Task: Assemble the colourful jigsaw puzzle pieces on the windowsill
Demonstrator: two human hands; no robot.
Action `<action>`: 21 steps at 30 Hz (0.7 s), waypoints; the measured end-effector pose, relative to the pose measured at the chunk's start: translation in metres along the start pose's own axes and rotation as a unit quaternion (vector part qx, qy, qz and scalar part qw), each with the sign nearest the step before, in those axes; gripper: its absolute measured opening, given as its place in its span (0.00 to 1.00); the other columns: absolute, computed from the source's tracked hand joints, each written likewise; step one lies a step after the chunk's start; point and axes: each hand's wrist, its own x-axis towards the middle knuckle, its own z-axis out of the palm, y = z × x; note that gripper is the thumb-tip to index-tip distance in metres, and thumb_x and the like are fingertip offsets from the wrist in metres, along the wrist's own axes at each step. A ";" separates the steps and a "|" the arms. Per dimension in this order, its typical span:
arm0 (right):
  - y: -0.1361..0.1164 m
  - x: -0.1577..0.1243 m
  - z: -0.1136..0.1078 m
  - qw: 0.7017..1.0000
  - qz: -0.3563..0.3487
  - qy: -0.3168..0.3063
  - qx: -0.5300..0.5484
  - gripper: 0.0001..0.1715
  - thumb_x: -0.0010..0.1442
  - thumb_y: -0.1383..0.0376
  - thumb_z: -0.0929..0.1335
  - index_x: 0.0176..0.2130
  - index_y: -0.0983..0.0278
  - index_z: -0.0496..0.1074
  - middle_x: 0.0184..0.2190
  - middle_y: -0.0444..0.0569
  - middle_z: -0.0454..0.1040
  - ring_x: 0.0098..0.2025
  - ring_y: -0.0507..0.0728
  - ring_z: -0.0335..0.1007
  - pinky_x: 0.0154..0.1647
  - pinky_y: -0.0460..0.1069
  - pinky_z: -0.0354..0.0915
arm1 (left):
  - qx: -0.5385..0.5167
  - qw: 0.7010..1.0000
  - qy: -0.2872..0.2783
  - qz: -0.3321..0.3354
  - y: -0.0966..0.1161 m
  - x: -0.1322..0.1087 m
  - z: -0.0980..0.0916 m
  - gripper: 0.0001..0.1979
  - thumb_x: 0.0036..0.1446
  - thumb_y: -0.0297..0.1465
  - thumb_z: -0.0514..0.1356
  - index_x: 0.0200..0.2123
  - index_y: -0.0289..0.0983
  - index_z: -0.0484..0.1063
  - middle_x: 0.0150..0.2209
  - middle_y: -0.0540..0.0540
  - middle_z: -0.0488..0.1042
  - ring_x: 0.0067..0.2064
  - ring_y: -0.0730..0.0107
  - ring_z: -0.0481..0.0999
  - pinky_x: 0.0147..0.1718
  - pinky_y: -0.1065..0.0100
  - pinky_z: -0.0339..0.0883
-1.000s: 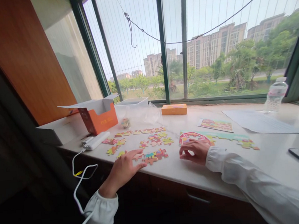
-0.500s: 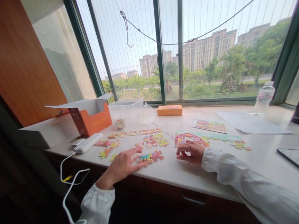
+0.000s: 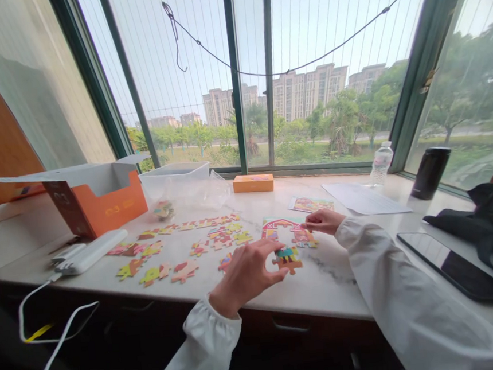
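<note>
Our left hand (image 3: 246,277) reaches rightward, fingers (image 3: 269,251) pinching a jigsaw chunk (image 3: 287,260) whose long axis runs left-right; our right hand (image 3: 322,221) reaches leftward, fingers pressed together.

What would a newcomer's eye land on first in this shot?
The bright jigsaw pieces spread across the white counter stand out first, with the left hand holding a joined chunk at the front and the right hand beside the barn section. Behind them, the green-framed window shows high-rise buildings, and an open orange box sits at the counter's left end.
</note>
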 end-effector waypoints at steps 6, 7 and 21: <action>0.018 0.004 0.008 0.998 0.007 -0.055 -0.004 0.37 0.51 0.35 0.63 0.30 0.65 0.74 0.17 0.37 0.54 0.22 0.47 0.47 0.23 0.46 0.43 | 0.038 0.995 -0.080 0.046 0.034 0.043 0.047 0.14 0.59 0.43 0.59 0.42 0.42 0.75 0.45 0.45 0.77 0.42 0.60 0.77 0.40 0.62 0.70; 0.018 0.004 0.008 0.998 0.005 -0.063 -0.004 0.37 0.51 0.35 0.64 0.32 0.65 0.75 0.17 0.37 0.56 0.22 0.47 0.48 0.23 0.46 0.44 | 0.040 0.995 -0.081 0.044 0.033 0.045 0.050 0.14 0.60 0.42 0.58 0.43 0.42 0.75 0.46 0.44 0.76 0.43 0.60 0.77 0.41 0.62 0.70; 0.020 0.006 0.007 0.992 0.040 -0.116 0.017 0.34 0.45 0.38 0.70 0.36 0.65 0.76 0.21 0.40 0.67 0.22 0.47 0.55 0.23 0.45 0.50 | 0.054 0.991 -0.118 0.033 0.026 0.046 0.055 0.13 0.66 0.34 0.50 0.46 0.43 0.73 0.48 0.47 0.75 0.41 0.66 0.77 0.38 0.67 0.69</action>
